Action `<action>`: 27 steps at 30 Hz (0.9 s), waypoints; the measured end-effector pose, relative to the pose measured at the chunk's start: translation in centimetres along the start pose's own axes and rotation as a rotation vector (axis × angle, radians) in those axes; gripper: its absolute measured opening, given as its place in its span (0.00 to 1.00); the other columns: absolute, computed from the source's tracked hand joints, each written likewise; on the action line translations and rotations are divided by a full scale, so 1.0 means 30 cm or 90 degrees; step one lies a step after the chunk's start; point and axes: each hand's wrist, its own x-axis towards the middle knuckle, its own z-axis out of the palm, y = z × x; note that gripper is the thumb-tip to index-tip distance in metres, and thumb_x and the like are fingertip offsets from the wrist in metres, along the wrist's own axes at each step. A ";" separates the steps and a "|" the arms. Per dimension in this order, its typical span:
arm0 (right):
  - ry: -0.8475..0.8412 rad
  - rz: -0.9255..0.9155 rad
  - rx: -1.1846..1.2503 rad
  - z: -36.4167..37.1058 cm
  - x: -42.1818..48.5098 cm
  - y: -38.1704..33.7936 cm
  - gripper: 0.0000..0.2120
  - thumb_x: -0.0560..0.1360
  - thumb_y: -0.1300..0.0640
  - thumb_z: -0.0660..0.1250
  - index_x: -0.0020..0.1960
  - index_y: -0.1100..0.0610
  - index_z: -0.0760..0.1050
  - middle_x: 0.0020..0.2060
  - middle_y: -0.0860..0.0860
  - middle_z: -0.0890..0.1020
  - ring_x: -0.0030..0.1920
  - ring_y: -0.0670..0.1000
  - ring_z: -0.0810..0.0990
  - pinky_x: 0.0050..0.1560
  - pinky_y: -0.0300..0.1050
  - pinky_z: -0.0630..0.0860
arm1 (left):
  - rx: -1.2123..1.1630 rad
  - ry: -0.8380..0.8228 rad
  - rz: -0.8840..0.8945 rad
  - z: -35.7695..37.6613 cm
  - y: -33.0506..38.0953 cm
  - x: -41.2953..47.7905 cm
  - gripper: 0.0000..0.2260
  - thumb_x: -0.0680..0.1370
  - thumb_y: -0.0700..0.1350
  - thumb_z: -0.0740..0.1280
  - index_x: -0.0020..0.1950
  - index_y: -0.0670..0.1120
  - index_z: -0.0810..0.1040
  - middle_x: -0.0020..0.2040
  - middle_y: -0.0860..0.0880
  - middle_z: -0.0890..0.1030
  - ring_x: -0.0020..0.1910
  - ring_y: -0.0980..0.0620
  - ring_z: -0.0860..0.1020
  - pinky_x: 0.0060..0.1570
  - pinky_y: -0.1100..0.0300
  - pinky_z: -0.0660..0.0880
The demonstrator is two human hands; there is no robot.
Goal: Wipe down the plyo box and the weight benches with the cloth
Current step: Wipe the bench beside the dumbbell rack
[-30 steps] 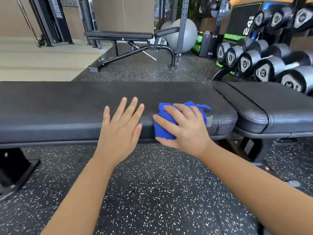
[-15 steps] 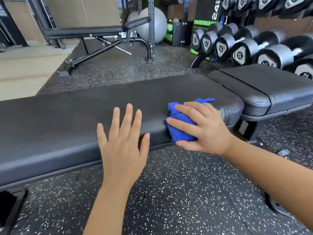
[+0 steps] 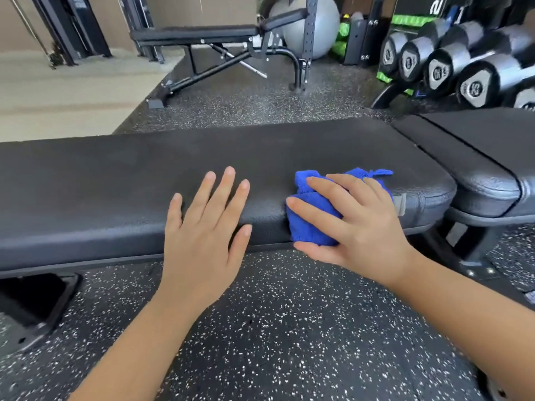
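Observation:
A long black padded weight bench (image 3: 115, 180) runs across the view in front of me. My right hand (image 3: 356, 221) grips a bunched blue cloth (image 3: 309, 224) and presses it against the near edge of the pad, close to its right end. My left hand (image 3: 205, 224) lies flat with spread fingers on the same near edge, a little left of the cloth. The bench's second black pad (image 3: 486, 157) continues to the right. Another black weight bench (image 3: 199, 34) stands further back on the floor.
A rack of black dumbbells (image 3: 451, 65) stands at the back right. A grey exercise ball (image 3: 315, 24) sits behind a rack upright (image 3: 309, 27). Black speckled rubber floor (image 3: 275, 328) lies under me, and the bench's foot (image 3: 31, 308) is at lower left.
The view has swung slightly. My right hand with the cloth stays on the bench's near edge by the right end, and my left hand keeps flat beside it.

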 end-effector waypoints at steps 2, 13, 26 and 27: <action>-0.016 -0.020 0.008 -0.005 -0.004 0.010 0.21 0.74 0.39 0.63 0.61 0.50 0.73 0.54 0.56 0.81 0.50 0.61 0.80 0.44 0.54 0.73 | 0.001 -0.009 0.002 -0.003 -0.003 -0.004 0.23 0.79 0.51 0.52 0.73 0.47 0.62 0.74 0.47 0.62 0.72 0.48 0.59 0.65 0.44 0.55; 0.028 0.010 -0.072 0.088 0.109 -0.218 0.22 0.74 0.37 0.61 0.60 0.49 0.75 0.55 0.55 0.81 0.52 0.60 0.78 0.46 0.55 0.69 | 0.032 -0.003 -0.023 -0.026 -0.102 -0.060 0.22 0.79 0.49 0.51 0.73 0.47 0.63 0.74 0.48 0.62 0.73 0.47 0.58 0.63 0.41 0.57; 0.038 -0.005 -0.059 0.042 0.041 -0.094 0.20 0.74 0.38 0.63 0.60 0.49 0.73 0.53 0.56 0.81 0.51 0.60 0.77 0.43 0.54 0.73 | 0.022 0.002 -0.072 -0.040 -0.220 -0.121 0.22 0.80 0.50 0.50 0.73 0.48 0.61 0.74 0.48 0.61 0.73 0.46 0.56 0.65 0.39 0.55; 0.042 -0.014 -0.057 0.073 0.084 -0.153 0.21 0.73 0.38 0.63 0.60 0.49 0.72 0.53 0.55 0.82 0.50 0.60 0.78 0.44 0.54 0.72 | 0.024 0.005 -0.077 -0.040 -0.230 -0.126 0.22 0.79 0.50 0.50 0.73 0.47 0.62 0.74 0.48 0.61 0.73 0.46 0.57 0.64 0.39 0.55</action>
